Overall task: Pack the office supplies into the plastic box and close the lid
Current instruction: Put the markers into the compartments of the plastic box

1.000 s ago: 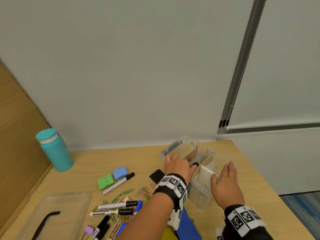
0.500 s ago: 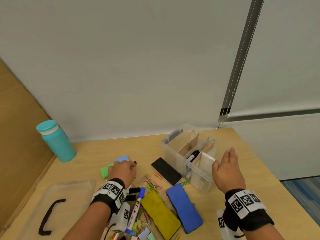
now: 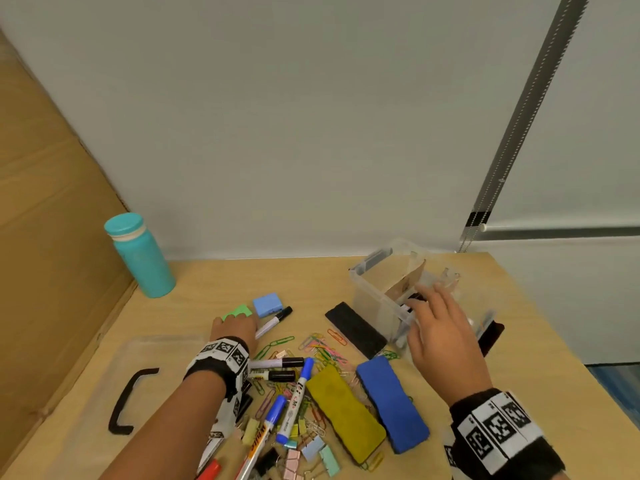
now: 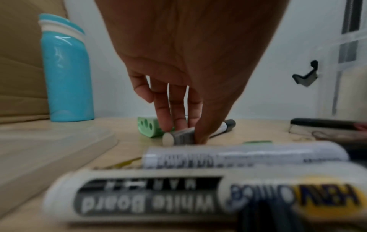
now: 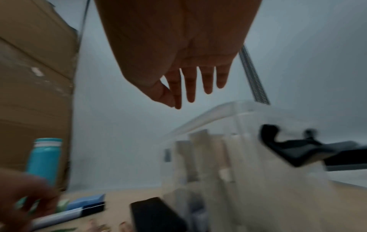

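Note:
The clear plastic box point(image 3: 372, 299) with cardboard dividers stands open at the back right of the table, a black marker inside it. Its clear lid point(image 3: 79, 382) with a black handle lies at the front left. My left hand point(image 3: 242, 322) is down beside the green sharpener point(image 3: 239, 310) and blue sharpener point(image 3: 266, 304). In the left wrist view its thumb and fingers point(image 4: 165, 119) pinch the rear end of a white marker with a black cap point(image 4: 183, 135) lying on the table. My right hand point(image 3: 429, 306) hovers over the box's near side, fingers straight, holding nothing.
A teal bottle point(image 3: 142, 258) stands at the back left against cardboard point(image 3: 41, 220). A black eraser point(image 3: 356, 329), a yellow eraser point(image 3: 343, 420), a blue eraser point(image 3: 391, 403), several markers point(image 3: 277, 363), paper clips point(image 3: 322, 348) and binder clips point(image 3: 311, 452) litter the table's middle and front.
My left hand left the box, crossed to the left and took hold of the marker by the sharpeners. My right hand shifted left over the box.

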The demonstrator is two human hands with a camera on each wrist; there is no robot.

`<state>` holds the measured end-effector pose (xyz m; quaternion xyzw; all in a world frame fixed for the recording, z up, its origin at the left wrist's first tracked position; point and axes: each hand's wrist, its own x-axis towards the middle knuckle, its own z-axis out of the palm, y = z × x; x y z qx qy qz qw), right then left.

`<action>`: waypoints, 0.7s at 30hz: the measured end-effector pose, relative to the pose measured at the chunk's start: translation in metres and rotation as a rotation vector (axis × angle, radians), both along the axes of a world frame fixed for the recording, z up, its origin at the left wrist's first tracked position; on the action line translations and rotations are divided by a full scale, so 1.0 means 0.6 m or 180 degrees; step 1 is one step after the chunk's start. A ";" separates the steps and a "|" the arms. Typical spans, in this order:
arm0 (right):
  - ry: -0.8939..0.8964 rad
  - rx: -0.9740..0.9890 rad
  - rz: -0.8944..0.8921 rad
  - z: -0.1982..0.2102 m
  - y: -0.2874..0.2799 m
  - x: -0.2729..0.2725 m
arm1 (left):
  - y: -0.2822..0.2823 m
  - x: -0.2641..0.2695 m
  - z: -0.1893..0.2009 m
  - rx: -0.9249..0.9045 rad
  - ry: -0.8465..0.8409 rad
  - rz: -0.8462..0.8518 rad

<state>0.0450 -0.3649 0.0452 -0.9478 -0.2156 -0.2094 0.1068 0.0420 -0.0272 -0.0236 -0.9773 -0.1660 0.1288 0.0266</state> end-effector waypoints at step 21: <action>0.1541 -0.1983 0.1907 -0.074 0.254 -0.080 | 0.044 -0.085 0.009 -0.1033 0.0100 -0.0710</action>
